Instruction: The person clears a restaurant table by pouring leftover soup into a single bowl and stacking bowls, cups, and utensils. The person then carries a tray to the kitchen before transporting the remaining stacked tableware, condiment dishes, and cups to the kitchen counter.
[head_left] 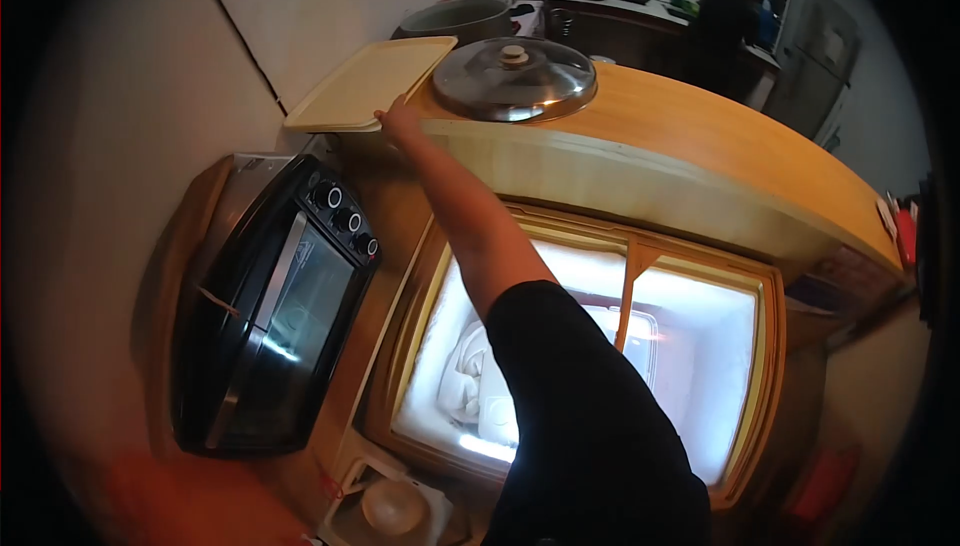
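Observation:
My right arm, in a black sleeve, stretches from the bottom of the head view toward the upper left. At its end my right hand is closed on the near right corner of a cream rectangular tray. The tray lies at the left end of a wooden counter, against the wall. Just right of the hand, a round glass lid with a light knob rests on the counter. My left hand is out of view.
Below the counter a lit freezer stands open, with bags and a container inside, partly behind my arm. A black toaster oven is at left, a large pot behind the tray. A person stands in the kitchen behind.

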The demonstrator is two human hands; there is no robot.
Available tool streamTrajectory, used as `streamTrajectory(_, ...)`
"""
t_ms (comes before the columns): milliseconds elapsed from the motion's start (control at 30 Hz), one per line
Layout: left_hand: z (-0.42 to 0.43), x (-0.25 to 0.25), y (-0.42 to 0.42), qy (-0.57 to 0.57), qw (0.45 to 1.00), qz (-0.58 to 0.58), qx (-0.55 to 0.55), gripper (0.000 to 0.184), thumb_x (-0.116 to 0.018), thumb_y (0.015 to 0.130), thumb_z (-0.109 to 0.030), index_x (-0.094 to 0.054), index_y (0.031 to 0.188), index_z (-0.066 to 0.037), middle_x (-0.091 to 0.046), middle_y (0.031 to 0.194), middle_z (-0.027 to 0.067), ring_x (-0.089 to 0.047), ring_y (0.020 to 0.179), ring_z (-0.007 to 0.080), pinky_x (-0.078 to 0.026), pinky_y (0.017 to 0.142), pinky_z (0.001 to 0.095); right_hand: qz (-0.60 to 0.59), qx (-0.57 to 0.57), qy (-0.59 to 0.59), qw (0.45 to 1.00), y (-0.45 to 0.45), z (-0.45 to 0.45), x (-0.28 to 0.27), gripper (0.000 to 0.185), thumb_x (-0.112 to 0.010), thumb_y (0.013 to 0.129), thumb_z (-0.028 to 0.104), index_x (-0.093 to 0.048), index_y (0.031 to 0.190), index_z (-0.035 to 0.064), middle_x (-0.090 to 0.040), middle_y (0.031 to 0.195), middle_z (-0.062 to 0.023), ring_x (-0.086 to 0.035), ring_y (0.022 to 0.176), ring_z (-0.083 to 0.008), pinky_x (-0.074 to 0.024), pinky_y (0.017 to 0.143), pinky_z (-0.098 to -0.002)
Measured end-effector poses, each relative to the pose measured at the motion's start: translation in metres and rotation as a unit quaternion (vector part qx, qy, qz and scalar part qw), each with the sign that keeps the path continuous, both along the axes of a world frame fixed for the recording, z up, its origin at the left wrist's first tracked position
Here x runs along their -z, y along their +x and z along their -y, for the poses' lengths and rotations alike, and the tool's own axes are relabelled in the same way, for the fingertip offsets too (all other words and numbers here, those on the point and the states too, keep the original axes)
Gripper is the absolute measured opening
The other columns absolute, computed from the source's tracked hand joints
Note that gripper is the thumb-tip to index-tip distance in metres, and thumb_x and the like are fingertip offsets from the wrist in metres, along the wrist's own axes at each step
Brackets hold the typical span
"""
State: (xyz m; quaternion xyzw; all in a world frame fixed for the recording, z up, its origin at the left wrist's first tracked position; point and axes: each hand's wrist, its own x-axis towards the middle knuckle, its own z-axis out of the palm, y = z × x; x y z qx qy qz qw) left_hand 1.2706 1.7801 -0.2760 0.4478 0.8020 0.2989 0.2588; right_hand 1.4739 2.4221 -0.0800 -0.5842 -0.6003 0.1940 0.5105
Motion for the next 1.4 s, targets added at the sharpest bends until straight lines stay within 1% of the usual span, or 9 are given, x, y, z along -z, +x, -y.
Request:
streamTrajectory(300, 0.048, 0.018, -0.052, -0.02, 0.997, 0.08, -0.014, 0.031, -0.061, 0.077, -0.032, -0.061, 0.088, -0.003, -0.063, 0.08, 0.0098, -0.06, 0.072, 0.0217, -0.048, 0.065, 0.034, 0.123, 0.109, 0.26, 0.952, -0.033, 0.036, 0.068, 0.03, -0.039, 0.088, 0.031, -0.055, 0.102, 0.0095, -0.056, 0.099, -0.0261, -0.052, 0.095, -0.0414, -0.0411, 0.08, -0.0478)
streamTrajectory(367, 0.095, 0.032, -0.067, -0.039, 0.993, 0.102, -0.053, 0.032, -0.061, 0.077, -0.033, -0.061, 0.088, -0.003, -0.063, 0.081, 0.0102, -0.06, 0.073, 0.0223, -0.048, 0.066, 0.0344, -0.08, 0.059, 0.036, 0.994, -0.023, 0.152, 0.05, 0.038, -0.046, 0.085, 0.035, -0.053, 0.108, 0.0061, -0.055, 0.105, -0.0244, -0.053, 0.096, -0.0389, -0.0412, 0.082, -0.0452)
streamTrajectory(500, 0.23, 0.08, -0.093, -0.112, 0.969, 0.148, -0.162, 0.034, -0.061, 0.077, -0.034, -0.061, 0.09, -0.003, -0.064, 0.082, 0.011, -0.06, 0.075, 0.0234, -0.048, 0.067, 0.0353, -0.284, -0.019, 0.071, 0.956, -0.015, 0.328, 0.153, 0.028, -0.056, 0.077, 0.015, -0.055, 0.1, -0.001, -0.057, 0.094, -0.0119, -0.055, 0.085, -0.0217, -0.0455, 0.073, -0.0326)
streamTrajectory(667, 0.477, 0.16, -0.07, -0.261, 0.876, 0.24, -0.329, 0.037, -0.061, 0.076, -0.036, -0.061, 0.091, -0.003, -0.064, 0.084, 0.012, -0.061, 0.077, 0.0248, -0.048, 0.069, 0.0364, -0.101, -0.137, 0.032, 0.985, -0.077, 0.659, 0.179, 0.016, -0.045, 0.083, 0.009, -0.057, 0.086, -0.0017, -0.058, 0.077, -0.0092, -0.054, 0.068, -0.0158, -0.0447, 0.063, -0.0283)
streamTrajectory(867, 0.732, 0.226, -0.006, -0.364, 0.767, 0.365, -0.383, 0.04, -0.061, 0.076, -0.039, -0.061, 0.093, -0.003, -0.064, 0.086, 0.0131, -0.061, 0.08, 0.0265, -0.048, 0.071, 0.0377, 0.012, -0.753, 0.075, 0.653, -0.225, 0.972, 0.11, 0.01, -0.054, 0.076, 0.005, -0.062, 0.082, 0.0025, -0.062, 0.073, -0.0114, -0.06, 0.064, -0.0211, -0.0474, 0.059, -0.0294)
streamTrajectory(1000, 0.781, 0.211, -0.073, -0.313, 0.883, 0.161, -0.309, 0.043, -0.054, 0.08, -0.04, -0.059, 0.104, -0.004, -0.059, 0.104, 0.0159, -0.059, 0.086, 0.0317, -0.046, 0.076, 0.0405, 0.173, -0.88, 0.069, 0.438, -0.322, 1.059, 0.099, 0.013, -0.059, 0.078, 0.013, -0.063, 0.089, 0.0081, -0.063, 0.078, -0.0099, -0.061, 0.068, -0.0265, -0.0495, 0.059, -0.0329)
streamTrajectory(1100, 0.804, 0.135, -0.112, 0.189, 0.711, 0.359, -0.575, 0.027, -0.052, 0.086, -0.024, -0.057, 0.103, -0.004, -0.062, 0.092, 0.0098, -0.059, 0.079, 0.0161, -0.046, 0.07, 0.033, 0.152, -0.864, 0.02, 0.479, -0.38, 1.101, 0.076, 0.014, -0.057, 0.078, 0.012, -0.063, 0.091, 0.0078, -0.064, 0.079, -0.0098, -0.061, 0.067, -0.0255, -0.0488, 0.059, -0.031)
streamTrajectory(1267, 0.884, 0.164, -0.107, 0.174, 0.724, 0.26, -0.615, 0.021, -0.05, 0.083, -0.018, -0.059, 0.098, -0.005, -0.063, 0.08, 0.0072, -0.058, 0.07, 0.0163, -0.047, 0.066, 0.0298, 0.18, -0.822, -0.069, 0.536, -0.444, 1.169, 0.094, 0.015, -0.055, 0.078, 0.012, -0.062, 0.09, 0.0064, -0.064, 0.081, -0.0103, -0.062, 0.067, -0.0253, -0.0481, 0.059, -0.0299)
streamTrajectory(1400, 0.944, 0.212, -0.027, -0.066, 0.586, 0.303, -0.748, 0.017, -0.054, 0.076, -0.022, -0.064, 0.075, -0.008, -0.06, 0.064, 0.0071, -0.058, 0.064, 0.019, -0.046, 0.061, 0.0343, 0.191, -0.893, -0.037, 0.405, -0.491, 1.263, 0.129, 0.017, -0.055, 0.077, 0.009, -0.062, 0.091, 0.0028, -0.063, 0.075, -0.0125, -0.062, 0.064, -0.0224, -0.0481, 0.06, -0.0297)
